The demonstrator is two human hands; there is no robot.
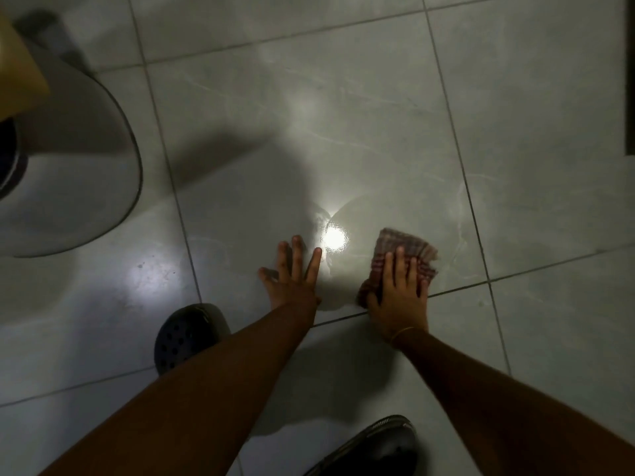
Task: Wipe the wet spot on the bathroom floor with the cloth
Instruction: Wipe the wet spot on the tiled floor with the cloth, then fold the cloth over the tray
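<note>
A red-and-white checked cloth (410,250) lies flat on the pale tiled floor (343,115), and my right hand (400,292) presses down on it with the fingers spread over its top. Left of the cloth a wet patch (335,237) shines with a bright glare, its curved edge showing above the cloth. My left hand (293,276) rests flat on the tile just left of the wet patch, fingers apart and holding nothing. Both forearms reach in from the bottom of the view.
A white toilet bowl (79,173) stands at the left, with a tan object (17,63) above it. A dark perforated clog (187,333) is near my left forearm and a second dark shoe (378,448) sits at the bottom. A dark edge (629,73) runs down the far right.
</note>
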